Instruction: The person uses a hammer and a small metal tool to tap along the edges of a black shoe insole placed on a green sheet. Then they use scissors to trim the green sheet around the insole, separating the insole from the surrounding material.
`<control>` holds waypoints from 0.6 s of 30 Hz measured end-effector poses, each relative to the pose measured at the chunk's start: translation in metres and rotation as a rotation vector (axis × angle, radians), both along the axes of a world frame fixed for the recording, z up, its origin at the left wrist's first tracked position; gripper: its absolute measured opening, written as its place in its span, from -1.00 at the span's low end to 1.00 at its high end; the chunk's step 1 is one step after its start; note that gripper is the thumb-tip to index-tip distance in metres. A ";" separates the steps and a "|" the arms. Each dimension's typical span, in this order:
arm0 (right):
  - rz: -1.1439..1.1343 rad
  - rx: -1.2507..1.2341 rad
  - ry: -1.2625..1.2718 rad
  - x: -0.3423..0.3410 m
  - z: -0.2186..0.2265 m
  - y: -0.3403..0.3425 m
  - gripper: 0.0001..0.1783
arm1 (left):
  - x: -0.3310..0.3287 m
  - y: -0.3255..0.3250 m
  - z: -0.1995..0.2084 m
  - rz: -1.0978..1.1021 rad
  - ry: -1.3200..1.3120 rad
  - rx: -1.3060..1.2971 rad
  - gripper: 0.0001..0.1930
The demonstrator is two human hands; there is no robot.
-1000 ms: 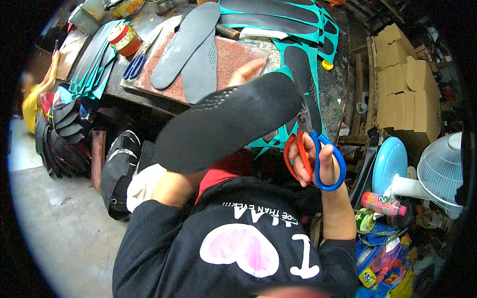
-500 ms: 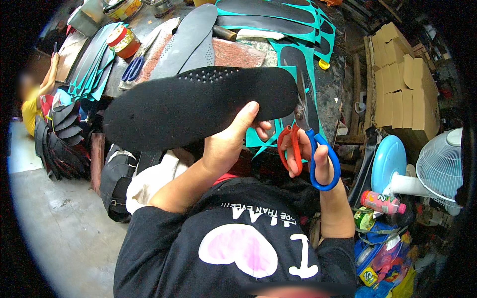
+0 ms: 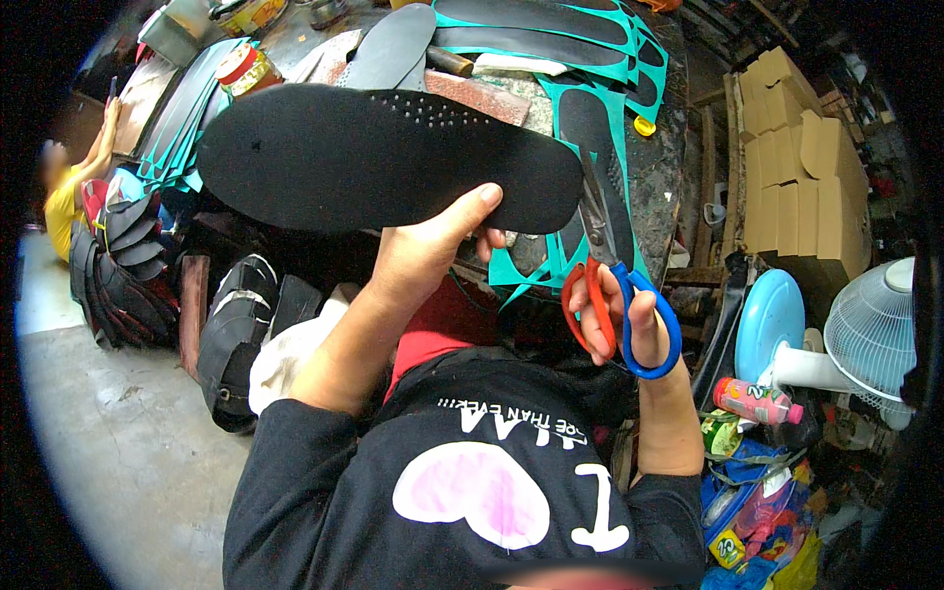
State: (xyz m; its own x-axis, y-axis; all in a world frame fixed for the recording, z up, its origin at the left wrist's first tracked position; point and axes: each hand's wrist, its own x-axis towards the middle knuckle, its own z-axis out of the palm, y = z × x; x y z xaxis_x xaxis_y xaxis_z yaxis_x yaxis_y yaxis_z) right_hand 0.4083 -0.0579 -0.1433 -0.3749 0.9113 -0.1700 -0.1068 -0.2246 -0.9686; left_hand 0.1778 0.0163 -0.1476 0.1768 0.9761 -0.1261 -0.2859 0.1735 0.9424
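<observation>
A black insole (image 3: 324, 157) with a patch of small holes along its far edge is held up in front of me. My left hand (image 3: 442, 226) pinches it near its right end, thumb on top and fingers underneath. In my right hand (image 3: 624, 315) is a pair of scissors (image 3: 602, 236) with one red and one blue handle loop. Their blades point away from me beside the insole's right end. How far apart the blades are is hard to make out. Behind lie grey insole pieces (image 3: 393, 44) and teal-edged sheets with black insole shapes (image 3: 531, 44) on the worktable.
A red-lidded jar (image 3: 246, 71) stands on the table beside stacked teal-edged sheets (image 3: 187, 113). Cardboard boxes (image 3: 801, 177) and a white fan (image 3: 870, 324) are on the right. Bundled black pieces (image 3: 123, 265) hang at left, near a person in yellow (image 3: 64, 206).
The insole has swung, its left end going farther away and its right end dropping slightly nearer. My left hand turned with it. The scissors shifted slightly right and toward me.
</observation>
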 end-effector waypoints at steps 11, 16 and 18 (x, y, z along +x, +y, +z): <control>0.074 -0.046 -0.116 0.009 0.004 -0.001 -0.03 | -0.024 0.020 0.012 -0.071 0.109 0.029 -0.84; 0.079 -0.032 -0.102 0.007 0.002 0.001 -0.03 | -0.027 0.020 0.017 -0.062 0.123 -0.028 -0.84; 0.090 -0.078 -0.099 0.008 0.002 0.000 -0.03 | -0.030 0.020 0.017 -0.072 0.128 -0.039 -0.83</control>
